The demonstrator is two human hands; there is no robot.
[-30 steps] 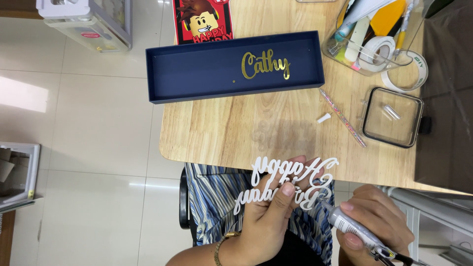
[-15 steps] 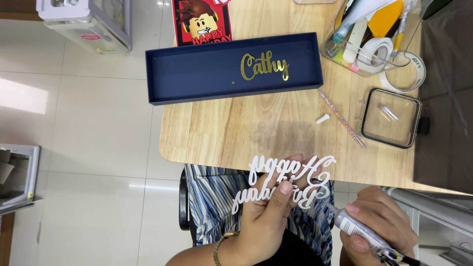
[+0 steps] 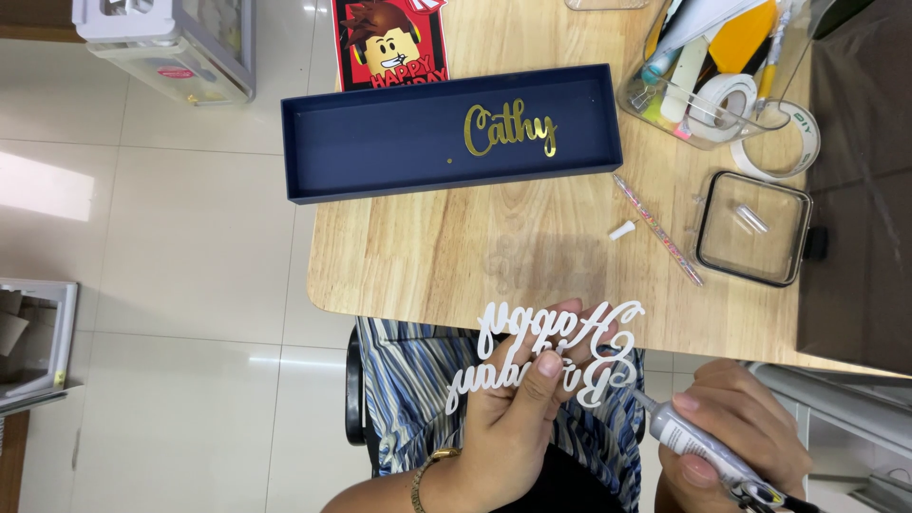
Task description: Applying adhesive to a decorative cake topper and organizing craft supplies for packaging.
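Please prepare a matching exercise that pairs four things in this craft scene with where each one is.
Things:
1. white script cutout
2. glue tube
3. navy box
4. tape roll

Places:
A. in the clear organiser
B. on the table's far side
C. in the left hand
D. in the right hand

Pairs: 1-C, 2-D, 3-B, 4-A

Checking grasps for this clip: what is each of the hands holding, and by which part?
Left hand pinches the white script cutout along its lower middle. Right hand grips the glue tube around its body, nozzle at the cutout's edge.
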